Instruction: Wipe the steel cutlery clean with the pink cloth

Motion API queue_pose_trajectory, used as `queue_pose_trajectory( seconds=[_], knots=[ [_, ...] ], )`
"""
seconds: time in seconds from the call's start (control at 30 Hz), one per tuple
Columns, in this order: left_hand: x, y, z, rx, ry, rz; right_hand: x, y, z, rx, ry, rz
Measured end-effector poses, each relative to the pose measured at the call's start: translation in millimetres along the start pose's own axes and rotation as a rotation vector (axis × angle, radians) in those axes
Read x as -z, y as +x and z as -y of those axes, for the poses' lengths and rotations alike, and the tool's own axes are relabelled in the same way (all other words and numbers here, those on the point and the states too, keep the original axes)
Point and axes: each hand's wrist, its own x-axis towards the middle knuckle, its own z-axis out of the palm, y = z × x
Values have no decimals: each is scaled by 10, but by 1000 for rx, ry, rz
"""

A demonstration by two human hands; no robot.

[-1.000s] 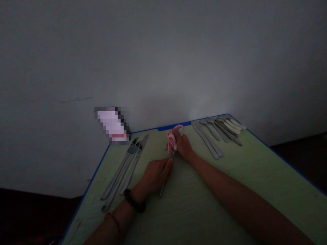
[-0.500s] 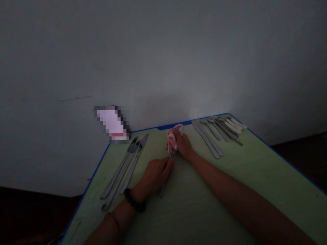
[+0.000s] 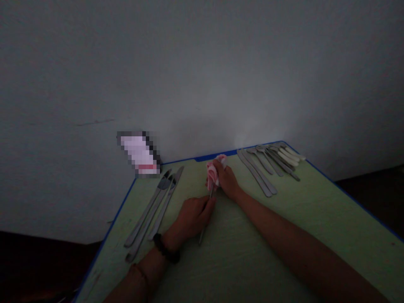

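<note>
My left hand (image 3: 195,215) is closed around the handle of a slim metal piece of cutlery (image 3: 203,235), whose lower end sticks out below the fingers. A pink and white cloth (image 3: 211,171) covers its far end, so I cannot tell which kind it is. Fingers of my right hand (image 3: 226,179) press the folded cloth around that end. To the left of my hands lie several table knives (image 3: 158,210), side by side. Beyond my right hand, two more table knives (image 3: 257,174) lie near spoons (image 3: 263,158) and other cutlery, some with white handles (image 3: 288,156).
The pale green table (image 3: 240,261) has a blue rim (image 3: 221,155) and stands against a grey wall (image 3: 202,75). A blurred-out device with a bright screen (image 3: 140,153) leans at the back left corner. Light in the room is dim.
Hardly anything differs. Both hands keep their grips on the cutlery and the cloth in nearly the same place; the view has shifted very slightly.
</note>
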Motion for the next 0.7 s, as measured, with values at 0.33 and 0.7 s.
queue_pose_trajectory(
  seconds=[0.33,0.7],
  knots=[
    [-5,3,10,-2,0,9,-7,18,-11,-11,-2,-1],
    [6,0,-10,0,-11,13,-5,8,-5,-22,-3,-4]
  ],
)
